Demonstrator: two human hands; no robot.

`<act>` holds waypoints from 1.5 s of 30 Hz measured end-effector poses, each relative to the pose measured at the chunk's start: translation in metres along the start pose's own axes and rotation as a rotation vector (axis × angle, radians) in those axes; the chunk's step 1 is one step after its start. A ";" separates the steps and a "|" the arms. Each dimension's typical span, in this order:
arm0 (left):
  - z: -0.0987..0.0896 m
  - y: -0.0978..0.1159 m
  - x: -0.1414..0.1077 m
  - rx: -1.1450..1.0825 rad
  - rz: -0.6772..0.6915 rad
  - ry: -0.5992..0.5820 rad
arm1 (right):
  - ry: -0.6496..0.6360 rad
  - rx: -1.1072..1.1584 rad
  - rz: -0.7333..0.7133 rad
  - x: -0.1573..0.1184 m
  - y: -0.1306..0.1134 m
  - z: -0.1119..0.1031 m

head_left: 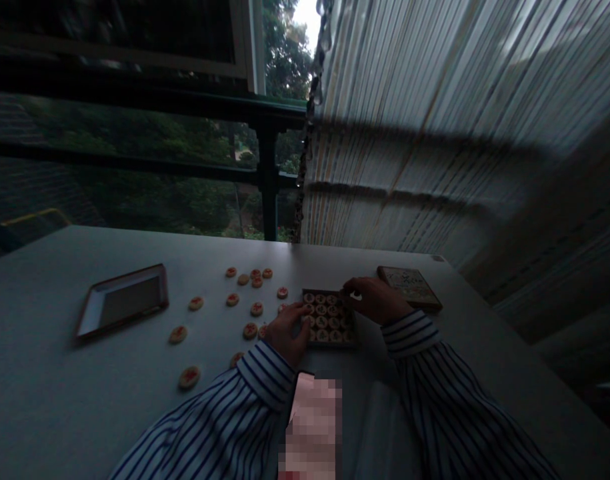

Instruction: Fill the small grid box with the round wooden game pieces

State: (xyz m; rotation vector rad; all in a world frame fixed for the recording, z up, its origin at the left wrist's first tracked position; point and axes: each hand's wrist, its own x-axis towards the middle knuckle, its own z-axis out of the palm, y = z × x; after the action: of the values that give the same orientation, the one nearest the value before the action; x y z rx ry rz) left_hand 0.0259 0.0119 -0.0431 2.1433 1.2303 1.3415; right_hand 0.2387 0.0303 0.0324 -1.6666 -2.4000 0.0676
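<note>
A shallow open box (pixel 357 333) holds rows of round Chinese chess pieces (pixel 322 323) with dark characters. My left hand (pixel 287 333) is at its left wall, fingers and thumb curled over the edge. At the far right corner is my right hand (pixel 379 298), its thumb and fingertips pinched together; what they hold, if anything, is hidden. Loose round pieces with red marks lie left of the box, such as one red-marked piece (pixel 189 377) near the front and another red-marked piece (pixel 250 330) close to my left hand.
An open tray-like lid (pixel 122 300) lies at the left of the white table (pixel 135 413). A flat printed box (pixel 412 288) is beyond my right hand. A phone-like object (pixel 312 427), partly blurred out, lies between my forearms. Behind are railings (pixel 269 180) and a striped curtain (pixel 409 100).
</note>
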 end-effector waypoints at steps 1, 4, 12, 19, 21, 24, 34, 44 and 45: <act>0.000 0.000 0.000 0.002 -0.001 0.000 | -0.004 -0.004 -0.003 0.000 0.000 0.000; 0.000 0.002 0.001 0.017 0.003 0.005 | -0.012 -0.016 -0.011 0.000 0.001 0.002; -0.001 0.007 0.002 0.053 -0.003 0.017 | -0.026 -0.103 0.005 0.000 -0.001 0.004; 0.000 0.004 0.001 0.059 0.016 0.008 | -0.074 -0.159 -0.017 0.000 -0.002 0.002; 0.000 0.003 0.000 0.068 0.027 0.009 | -0.073 -0.162 -0.015 0.000 -0.002 0.003; 0.000 0.002 0.000 0.071 0.029 -0.006 | -0.072 -0.171 0.000 0.000 -0.002 0.003; 0.002 0.002 0.000 0.080 0.042 0.004 | -0.099 -0.181 0.005 0.001 -0.002 0.003; 0.001 0.003 0.000 0.089 0.054 0.010 | -0.109 -0.200 0.007 0.001 0.001 0.005; 0.001 0.003 0.000 0.093 0.052 0.008 | -0.108 -0.198 0.006 0.001 0.001 0.005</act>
State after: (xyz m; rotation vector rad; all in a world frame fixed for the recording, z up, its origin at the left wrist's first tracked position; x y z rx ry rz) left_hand 0.0283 0.0102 -0.0417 2.2497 1.2719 1.3399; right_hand 0.2382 0.0324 0.0276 -1.7979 -2.5543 -0.0842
